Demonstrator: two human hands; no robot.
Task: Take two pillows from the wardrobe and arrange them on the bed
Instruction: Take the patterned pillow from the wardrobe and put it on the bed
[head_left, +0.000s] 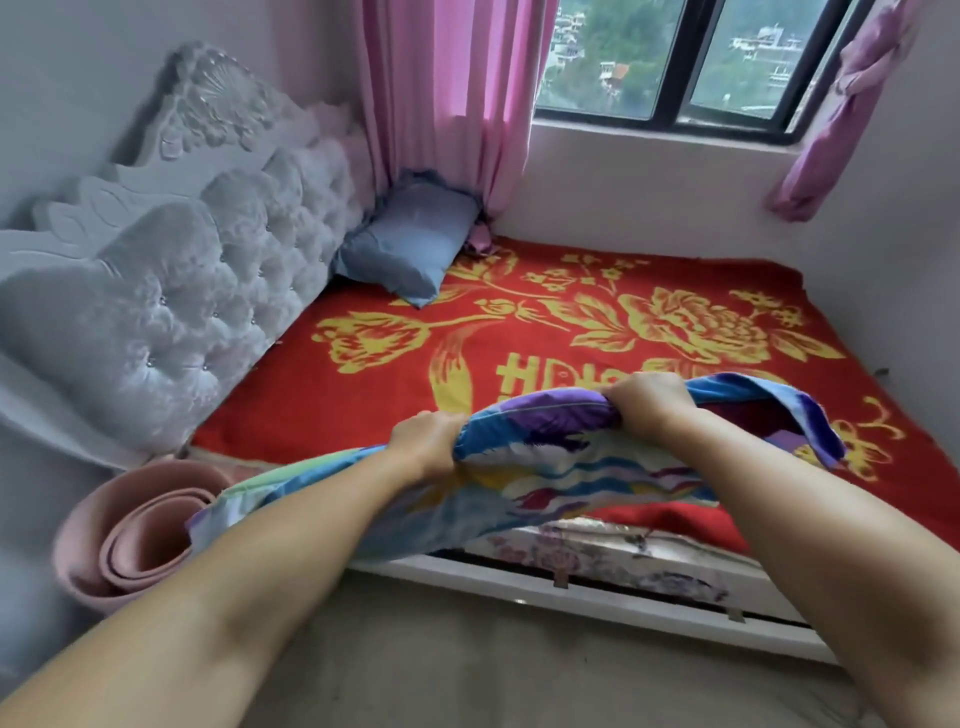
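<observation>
**Pillow number two is almost down, one already parked**

So the fingers (441, 418) of the left hand (423, 447) are curled tight over the far edge of the patterned pillow (545, 467), bunching the fabric into a fist. Same story on the right hand (649, 400): fingers closed down on the same top edge, a bit further right, knuckles up. Both hands are gripping, nothing spread or loose.

The pillow itself is a colourful one, blue, purple and white, and it looks fairly floppy, with the right end flapping up past the right hand. It hangs over the near edge of the bed (571, 577), partly above the red floral blanket (519, 332) and partly out over the floor. I can't tell whether its underside is touching the blanket yet.

Further out, a blue pillow (410, 244) already sits in the far left corner, leaning against the tufted headboard (218, 291), just beside the pink curtain (447, 104).

My read: one pillow placed, the second in hand at the bedside. What's left is carrying it up to the headboard, setting it next to the blue one, and straightening both. There's a rolled pink mat (135, 540) on the floor near the headboard end, not part of this.
</observation>
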